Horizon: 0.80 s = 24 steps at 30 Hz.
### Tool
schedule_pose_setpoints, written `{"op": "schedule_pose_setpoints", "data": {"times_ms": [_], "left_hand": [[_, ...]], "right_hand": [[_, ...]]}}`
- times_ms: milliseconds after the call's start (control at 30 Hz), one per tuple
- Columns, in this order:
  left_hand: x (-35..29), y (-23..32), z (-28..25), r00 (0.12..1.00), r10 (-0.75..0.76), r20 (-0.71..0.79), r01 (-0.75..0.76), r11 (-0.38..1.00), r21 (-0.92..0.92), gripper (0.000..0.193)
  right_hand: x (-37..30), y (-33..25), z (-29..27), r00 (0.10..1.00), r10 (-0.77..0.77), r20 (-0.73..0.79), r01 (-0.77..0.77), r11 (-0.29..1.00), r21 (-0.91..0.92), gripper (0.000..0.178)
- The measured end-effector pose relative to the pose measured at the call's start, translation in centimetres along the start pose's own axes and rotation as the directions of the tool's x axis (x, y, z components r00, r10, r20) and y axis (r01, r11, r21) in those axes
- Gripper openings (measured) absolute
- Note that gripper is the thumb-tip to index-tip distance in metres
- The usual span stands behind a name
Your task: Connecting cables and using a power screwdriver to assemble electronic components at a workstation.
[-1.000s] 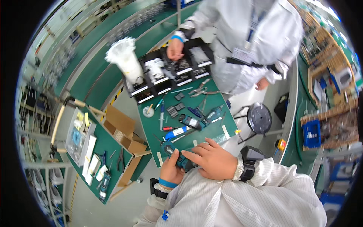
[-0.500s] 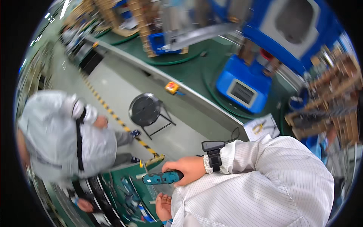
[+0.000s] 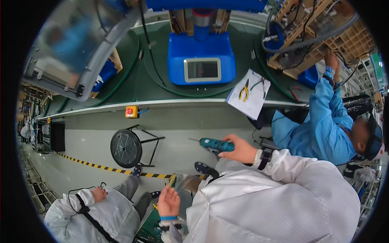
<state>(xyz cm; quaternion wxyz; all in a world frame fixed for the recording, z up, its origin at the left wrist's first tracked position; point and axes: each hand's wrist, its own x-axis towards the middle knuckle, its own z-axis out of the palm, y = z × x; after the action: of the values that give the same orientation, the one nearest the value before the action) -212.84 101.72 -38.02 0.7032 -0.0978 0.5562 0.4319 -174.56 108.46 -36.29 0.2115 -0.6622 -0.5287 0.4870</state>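
Note:
A teal cordless screwdriver [image 3: 214, 144] is gripped in my right hand [image 3: 241, 150], its thin bit pointing left over the grey floor. Fingers wrap its rear end, and a black strapped device sits on that wrist. Lower and to the left, my left hand [image 3: 169, 201] is held palm up with loosely curled fingers and nothing in it. A blue band [image 3: 168, 218] circles the left wrist. Just beside this hand is some clear, see-through material [image 3: 184, 188], whose kind I cannot make out.
Across the far side runs a green workbench [image 3: 158, 87] with a blue machine [image 3: 201, 48], and a clipboard [image 3: 246, 107] bearing yellow-handled pliers [image 3: 244, 92]. A black stool [image 3: 126, 148] stands on the floor. Co-workers are at left, in white [image 3: 93, 214], and right, in blue [image 3: 324, 121].
My view has swung to the right, bringing the bench square ahead and the blue-clad co-worker into sight. The screwdriver stays in my right hand; its bit now shows. My left hand appears more fully.

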Motion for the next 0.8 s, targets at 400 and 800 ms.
{"op": "schedule_pose_setpoints", "data": {"times_ms": [400, 800], "left_hand": [[22.0, -3.1, 22.6, 0.96, -0.094, 0.265, -0.107, 0.747, 0.656, 0.028], [36.4, -6.0, 35.5, 0.433, 0.609, 0.665, -0.707, -0.228, 0.67, 0.021]], "right_hand": [[-5.2, 6.8, -3.3, 0.901, 0.412, -0.132, -0.321, 0.841, 0.436, 0.054], [-5.0, 9.2, -11.3, 0.861, 0.486, -0.151, -0.394, 0.824, 0.406, 0.053]]}}
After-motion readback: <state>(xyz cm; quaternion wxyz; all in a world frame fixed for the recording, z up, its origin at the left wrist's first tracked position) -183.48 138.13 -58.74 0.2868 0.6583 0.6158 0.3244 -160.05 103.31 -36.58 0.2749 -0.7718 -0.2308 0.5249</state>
